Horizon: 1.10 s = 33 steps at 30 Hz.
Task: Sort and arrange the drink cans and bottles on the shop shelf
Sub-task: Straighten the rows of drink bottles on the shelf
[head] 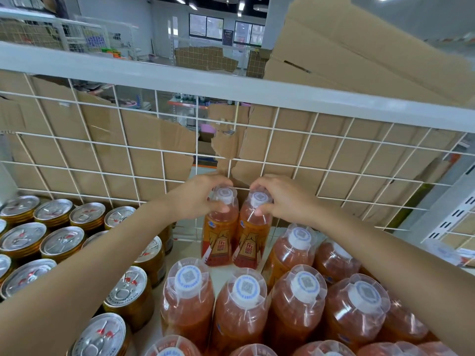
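The left hand (pixel 203 197) is curled round the cap and neck of one bottle (pixel 221 227), thumb on the near side and fingers over the top. The right hand (pixel 281 200) grips a second bottle (pixel 253 233) the same way. Holding them by the tops probably keeps the arms clear of the stock below.

Both bottles stand upright, side by side and touching, labels facing near, at the far end of the shelf (pixel 186 249), just in front of the wire grid (pixel 197 140). That looks like filling from the back so later rows can close up in front.

Nearer, more bottles (pixel 241 299) stand loosely grouped. Cans (pixel 63 242) fill the left side in rows, kept apart from them. Torn cardboard (pixel 77 150) lines the far side of the grid.
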### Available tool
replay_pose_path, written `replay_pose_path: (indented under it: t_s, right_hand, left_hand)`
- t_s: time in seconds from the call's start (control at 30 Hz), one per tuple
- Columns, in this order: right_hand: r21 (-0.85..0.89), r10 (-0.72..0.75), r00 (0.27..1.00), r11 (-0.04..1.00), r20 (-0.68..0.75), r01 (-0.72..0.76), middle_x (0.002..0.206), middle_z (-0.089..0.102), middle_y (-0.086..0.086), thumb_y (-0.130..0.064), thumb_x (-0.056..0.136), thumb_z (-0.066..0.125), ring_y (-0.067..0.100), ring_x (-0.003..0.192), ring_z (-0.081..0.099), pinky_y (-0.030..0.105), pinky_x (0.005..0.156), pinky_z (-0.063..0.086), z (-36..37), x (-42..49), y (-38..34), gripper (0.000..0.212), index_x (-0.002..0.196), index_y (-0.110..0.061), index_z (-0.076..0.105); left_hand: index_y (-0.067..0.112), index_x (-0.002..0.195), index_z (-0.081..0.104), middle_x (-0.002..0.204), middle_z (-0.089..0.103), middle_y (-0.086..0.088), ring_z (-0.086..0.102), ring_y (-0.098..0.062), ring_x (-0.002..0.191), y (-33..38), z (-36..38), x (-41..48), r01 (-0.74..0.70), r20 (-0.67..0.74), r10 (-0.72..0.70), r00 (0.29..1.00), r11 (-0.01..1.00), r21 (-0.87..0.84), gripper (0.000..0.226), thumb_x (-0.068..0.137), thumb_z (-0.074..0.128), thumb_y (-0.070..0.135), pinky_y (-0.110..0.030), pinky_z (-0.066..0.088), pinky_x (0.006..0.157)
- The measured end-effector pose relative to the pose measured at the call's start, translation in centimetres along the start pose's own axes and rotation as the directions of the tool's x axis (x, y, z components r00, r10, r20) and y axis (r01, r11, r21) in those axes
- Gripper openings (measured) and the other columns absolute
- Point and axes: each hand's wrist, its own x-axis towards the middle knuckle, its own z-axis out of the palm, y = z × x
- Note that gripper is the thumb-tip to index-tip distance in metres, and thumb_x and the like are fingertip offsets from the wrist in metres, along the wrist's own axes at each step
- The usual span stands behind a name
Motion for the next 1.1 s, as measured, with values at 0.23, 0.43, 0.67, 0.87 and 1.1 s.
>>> replay_pose_path:
  t_s: [0.23,0.43,0.67,0.87,1.1]
  right_hand:
    - [0.072,-0.019,1.0,0.997,-0.003,0.019,0.124,0.052,0.0,-0.021,0.08,0.071,0.016,0.116,0.046,0.028,0.093,0.036,0.4,0.6,-0.1,0.049,0.126,-0.018,0.052]
    - [0.071,-0.023,1.0,0.997,-0.014,0.024,0.126,0.05,0.0,-0.019,0.081,0.07,0.016,0.116,0.046,0.023,0.089,0.032,0.6,0.7,-0.2,0.049,0.127,-0.017,0.051]
    - [0.082,-0.04,0.999,0.996,0.0,0.04,0.124,0.051,0.002,-0.02,0.081,0.07,0.017,0.115,0.047,0.027,0.092,0.035,0.5,0.7,0.0,0.049,0.126,-0.016,0.052]
    - [0.064,-0.056,0.998,0.997,0.038,0.053,0.126,0.05,0.002,-0.022,0.082,0.069,0.016,0.115,0.047,0.025,0.089,0.036,0.3,0.9,0.2,0.05,0.127,-0.016,0.05]
    - [-0.04,-0.012,0.996,0.999,-0.086,0.008,0.145,0.038,0.0,-0.033,0.09,0.058,0.016,0.127,0.041,0.023,0.095,0.032,-3.1,-3.5,-1.0,0.057,0.141,-0.023,0.034]
  left_hand:
    - [0.015,0.128,0.052,0.126,0.056,-0.002,0.047,-0.007,0.11,-0.3,-0.4,0.0,0.007,0.013,-0.006,1.0,1.0,-0.022,0.048,0.083,0.067,0.008,-0.02,0.044,0.084]
    - [0.017,0.132,0.049,0.129,0.055,0.001,0.047,-0.007,0.112,-0.8,-0.5,0.1,-0.002,0.04,0.002,0.999,1.0,0.012,0.05,0.085,0.065,0.009,-0.018,0.039,0.083]
    - [0.017,0.134,0.047,0.125,0.051,-0.001,0.043,-0.006,0.104,-0.8,-0.4,0.2,-0.034,0.038,0.03,0.999,0.996,0.085,0.05,0.086,0.062,0.009,-0.005,0.036,0.073]
    - [0.016,0.138,0.043,0.125,0.044,-0.001,0.042,-0.008,0.105,-0.8,-0.1,-0.5,-0.022,0.02,0.02,1.0,0.995,0.102,0.054,0.088,0.062,0.013,-0.009,0.03,0.084]
    - [0.019,0.135,0.046,0.134,0.044,0.001,0.042,-0.016,0.123,0.6,-0.6,-2.6,-0.119,-0.074,0.136,0.988,0.971,0.205,0.051,0.087,0.063,0.021,-0.027,0.032,0.102]
